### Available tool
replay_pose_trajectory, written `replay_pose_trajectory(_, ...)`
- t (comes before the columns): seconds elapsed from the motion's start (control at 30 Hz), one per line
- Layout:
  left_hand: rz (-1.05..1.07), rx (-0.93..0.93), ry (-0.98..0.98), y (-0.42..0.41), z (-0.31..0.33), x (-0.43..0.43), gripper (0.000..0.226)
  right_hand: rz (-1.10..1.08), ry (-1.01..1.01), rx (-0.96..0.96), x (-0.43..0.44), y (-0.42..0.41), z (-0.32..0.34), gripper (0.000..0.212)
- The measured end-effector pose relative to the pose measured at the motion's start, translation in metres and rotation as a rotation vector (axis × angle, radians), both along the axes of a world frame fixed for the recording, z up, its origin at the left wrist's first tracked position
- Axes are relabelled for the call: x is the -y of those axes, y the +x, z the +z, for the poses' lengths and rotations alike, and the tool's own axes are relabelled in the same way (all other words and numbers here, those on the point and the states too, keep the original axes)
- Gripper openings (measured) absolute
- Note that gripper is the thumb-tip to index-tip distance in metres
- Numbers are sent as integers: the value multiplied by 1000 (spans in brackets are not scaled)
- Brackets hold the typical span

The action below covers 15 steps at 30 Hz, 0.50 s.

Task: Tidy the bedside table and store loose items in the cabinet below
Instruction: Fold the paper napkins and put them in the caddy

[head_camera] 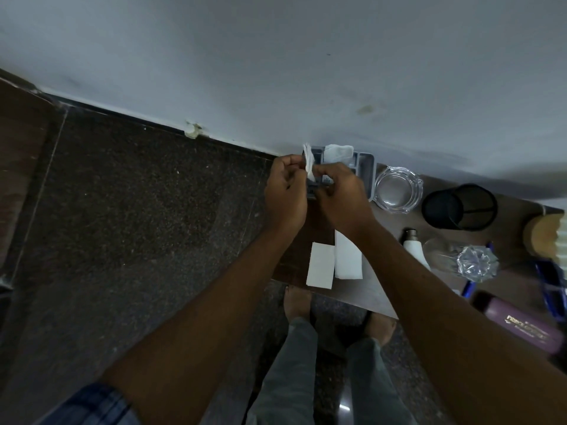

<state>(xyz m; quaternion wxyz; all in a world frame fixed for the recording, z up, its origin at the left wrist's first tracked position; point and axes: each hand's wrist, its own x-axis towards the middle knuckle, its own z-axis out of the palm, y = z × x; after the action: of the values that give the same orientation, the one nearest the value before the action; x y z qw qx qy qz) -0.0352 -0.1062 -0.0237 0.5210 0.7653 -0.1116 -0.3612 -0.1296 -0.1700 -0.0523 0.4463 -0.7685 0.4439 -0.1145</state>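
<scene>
Both my hands are raised over the left end of the brown bedside table (377, 289). My left hand (285, 194) and my right hand (337, 197) together pinch a small crumpled white tissue (308, 162) between their fingertips. Just behind them, against the wall, sits a grey organiser tray (365, 170) with another white tissue (337, 153) lying in it. Two folded white paper pieces (320, 268) (348, 259) lie flat on the table below my hands. The cabinet below the table is hidden from view.
Rightwards on the table: a clear glass ashtray (397, 190), a black mesh cup (460, 207), a white bulb (415, 250), a cut-glass piece (475, 262), a blue pen (468, 289), a purple bottle (521, 326), a wooden lamp base (543, 234). Dark speckled floor (138, 194) spreads left.
</scene>
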Motion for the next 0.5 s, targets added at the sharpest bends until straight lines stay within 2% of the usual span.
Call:
replay_pose_trajectory(0.23,20,-1,-22,0,-4,-7,16,-2,-29,-22,-3,-1,-4,32)
replay_pose_trajectory(0.5,24,6,8,5,-4,-16,23,36,-60,-43,-10,-6,-3,33)
